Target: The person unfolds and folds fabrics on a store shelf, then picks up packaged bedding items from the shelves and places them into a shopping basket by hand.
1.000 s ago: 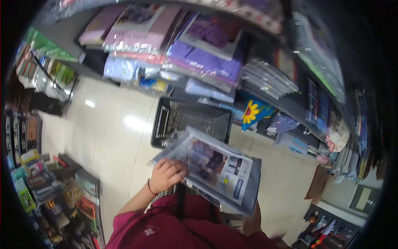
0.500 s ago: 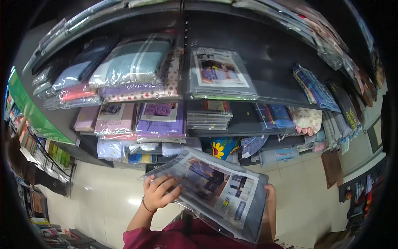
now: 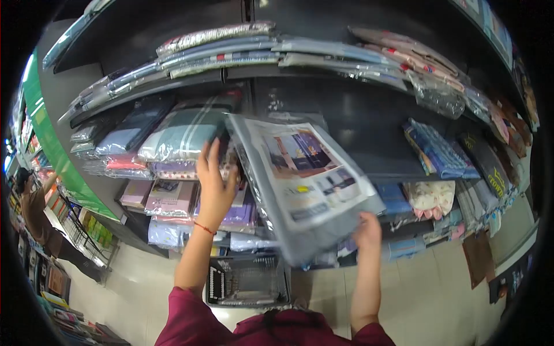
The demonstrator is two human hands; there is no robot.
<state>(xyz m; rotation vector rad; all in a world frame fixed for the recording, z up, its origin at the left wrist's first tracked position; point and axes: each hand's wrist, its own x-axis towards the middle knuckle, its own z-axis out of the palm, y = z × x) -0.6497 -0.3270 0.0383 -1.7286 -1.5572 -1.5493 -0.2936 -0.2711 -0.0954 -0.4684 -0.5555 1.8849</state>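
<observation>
A flat grey packet of folded cloth (image 3: pixel 309 181) in clear plastic, with a printed picture sheet on its front, is held up tilted before the middle shelf. My right hand (image 3: pixel 367 230) grips its lower right corner. My left hand (image 3: pixel 216 181), with a red cord on the wrist, is beside the packet's left edge, fingers spread; whether a fingertip touches the plastic I cannot tell. Behind that hand lie plaid cloth packs (image 3: pixel 184 132) in plastic. The packet is slightly blurred and covers part of the shelf.
A dark shopping basket (image 3: pixel 248 282) stands on the tiled floor below me. Packed textiles lie along the upper shelf (image 3: pixel 254 52). Folded blue cloth (image 3: pixel 441 150) sits at the right of the middle shelf. Another person (image 3: pixel 43 213) is at far left by a wire cart (image 3: pixel 86 230).
The packet has risen from near my body toward the middle shelf. My left hand has moved up with its fingers spread. The view has tilted up, and more of the basket shows.
</observation>
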